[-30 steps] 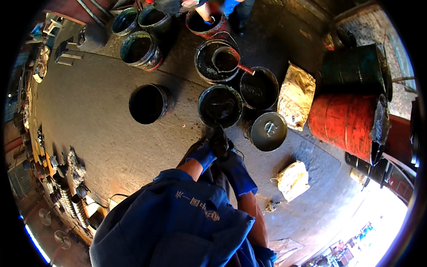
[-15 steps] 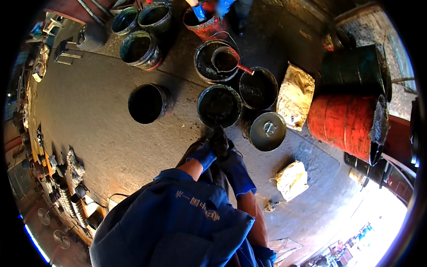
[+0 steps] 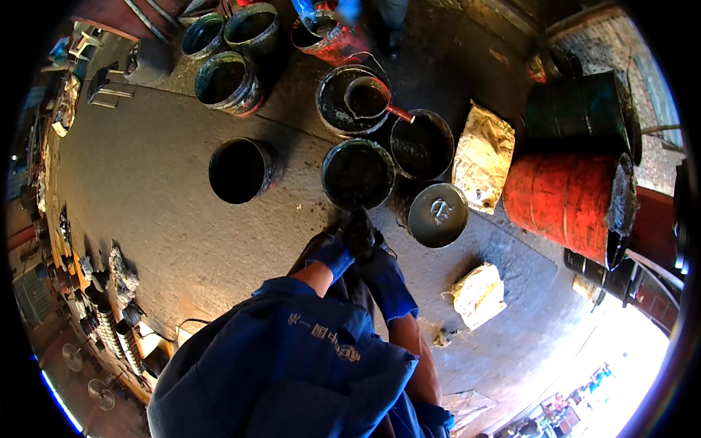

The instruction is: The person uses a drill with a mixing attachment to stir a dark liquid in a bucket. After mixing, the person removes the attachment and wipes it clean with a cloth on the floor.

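Note:
Both my hands wear blue gloves and are closed together in front of my body. My left hand [image 3: 334,257] and my right hand [image 3: 381,271] grip a dark, bulky hand tool [image 3: 359,233], whose exact kind I cannot make out. Its front end reaches the near rim of a bucket [image 3: 328,191] of black, wet-looking material. Any part of the tool inside the bucket is lost against the black. Touching or close by this bucket are another dark-filled bucket [image 3: 422,144] and a bucket with a grey surface [image 3: 438,215]. My fingertips are mostly hidden.
A red-handled dipper [image 3: 367,98] rests on the bucket behind. A separate black bucket [image 3: 239,171] stands left. Paper sacks [image 3: 483,157] and a red drum [image 3: 562,204] lie right. A co-worker's gloved hand [image 3: 305,10] is at a red bucket [image 3: 343,45] at the far edge.
My hands and the tool keep nearly the same place; the view shifts slightly. The co-worker's gloved hands have moved up and left, and a round vessel now shows in the red bucket.

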A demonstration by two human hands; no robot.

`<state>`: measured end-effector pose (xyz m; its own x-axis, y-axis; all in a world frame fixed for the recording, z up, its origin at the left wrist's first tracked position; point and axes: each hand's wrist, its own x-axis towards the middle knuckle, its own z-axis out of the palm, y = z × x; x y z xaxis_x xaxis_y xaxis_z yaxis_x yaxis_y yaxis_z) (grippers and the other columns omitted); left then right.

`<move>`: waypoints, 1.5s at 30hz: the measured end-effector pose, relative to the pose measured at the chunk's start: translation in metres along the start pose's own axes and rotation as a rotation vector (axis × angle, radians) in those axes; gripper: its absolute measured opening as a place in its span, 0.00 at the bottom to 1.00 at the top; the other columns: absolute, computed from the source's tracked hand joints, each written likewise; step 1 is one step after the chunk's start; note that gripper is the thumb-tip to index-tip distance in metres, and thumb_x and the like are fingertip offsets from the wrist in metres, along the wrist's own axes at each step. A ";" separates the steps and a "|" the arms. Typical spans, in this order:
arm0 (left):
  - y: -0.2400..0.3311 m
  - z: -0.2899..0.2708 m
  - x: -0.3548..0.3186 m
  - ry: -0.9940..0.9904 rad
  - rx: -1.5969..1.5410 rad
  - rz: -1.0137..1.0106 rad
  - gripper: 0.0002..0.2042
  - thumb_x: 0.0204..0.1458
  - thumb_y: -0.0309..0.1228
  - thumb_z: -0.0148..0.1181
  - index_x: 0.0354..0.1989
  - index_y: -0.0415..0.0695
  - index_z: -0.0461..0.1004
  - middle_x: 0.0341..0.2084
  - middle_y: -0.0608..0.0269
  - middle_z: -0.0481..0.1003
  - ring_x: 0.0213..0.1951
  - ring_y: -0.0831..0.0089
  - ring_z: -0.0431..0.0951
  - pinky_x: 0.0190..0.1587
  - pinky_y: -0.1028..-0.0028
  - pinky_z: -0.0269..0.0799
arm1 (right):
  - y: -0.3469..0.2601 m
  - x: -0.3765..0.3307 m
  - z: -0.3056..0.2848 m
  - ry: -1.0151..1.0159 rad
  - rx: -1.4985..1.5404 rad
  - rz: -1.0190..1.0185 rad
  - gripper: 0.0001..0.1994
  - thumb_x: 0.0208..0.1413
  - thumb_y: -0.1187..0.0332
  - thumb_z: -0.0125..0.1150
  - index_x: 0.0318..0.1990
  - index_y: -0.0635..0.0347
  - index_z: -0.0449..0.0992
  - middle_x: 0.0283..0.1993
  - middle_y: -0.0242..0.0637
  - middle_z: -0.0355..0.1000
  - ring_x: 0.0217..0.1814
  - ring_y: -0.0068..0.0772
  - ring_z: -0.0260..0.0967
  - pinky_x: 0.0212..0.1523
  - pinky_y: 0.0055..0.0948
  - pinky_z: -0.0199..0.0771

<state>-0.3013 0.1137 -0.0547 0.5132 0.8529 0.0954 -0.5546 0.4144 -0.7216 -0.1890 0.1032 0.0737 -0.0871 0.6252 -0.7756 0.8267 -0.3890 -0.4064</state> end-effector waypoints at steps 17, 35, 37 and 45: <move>0.010 -0.033 -0.004 -0.147 -0.029 0.076 0.18 0.64 0.40 0.50 0.21 0.53 0.55 0.13 0.69 0.54 0.12 0.76 0.53 0.15 0.70 0.51 | 0.004 -0.002 0.000 -0.027 0.028 0.010 0.41 0.47 0.51 0.68 0.69 0.51 0.60 0.55 0.56 0.75 0.60 0.56 0.71 0.57 0.44 0.75; 0.023 -0.050 -0.005 -0.063 -0.049 0.146 0.13 0.65 0.35 0.45 0.26 0.51 0.58 0.14 0.67 0.56 0.14 0.73 0.56 0.16 0.70 0.53 | -0.001 -0.005 -0.001 0.036 0.007 -0.010 0.29 0.51 0.53 0.64 0.58 0.55 0.67 0.48 0.56 0.76 0.52 0.58 0.74 0.50 0.48 0.75; 0.015 -0.045 0.016 -0.511 0.034 -0.096 0.12 0.65 0.34 0.44 0.27 0.51 0.58 0.15 0.67 0.56 0.14 0.74 0.56 0.17 0.71 0.54 | 0.001 -0.004 -0.002 0.047 0.008 -0.012 0.28 0.52 0.53 0.63 0.57 0.56 0.68 0.47 0.57 0.76 0.51 0.58 0.74 0.49 0.49 0.75; -0.002 -0.030 -0.010 -0.086 -0.109 0.105 0.11 0.65 0.33 0.45 0.27 0.51 0.58 0.18 0.68 0.57 0.18 0.76 0.58 0.20 0.73 0.56 | 0.002 -0.012 -0.006 0.067 0.006 -0.011 0.23 0.53 0.52 0.61 0.51 0.58 0.72 0.43 0.57 0.77 0.47 0.59 0.75 0.45 0.50 0.76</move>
<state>-0.2851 0.0948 -0.0747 0.3959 0.9155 0.0709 -0.5252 0.2891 -0.8003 -0.1834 0.0990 0.0851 -0.0586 0.6731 -0.7373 0.8227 -0.3857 -0.4176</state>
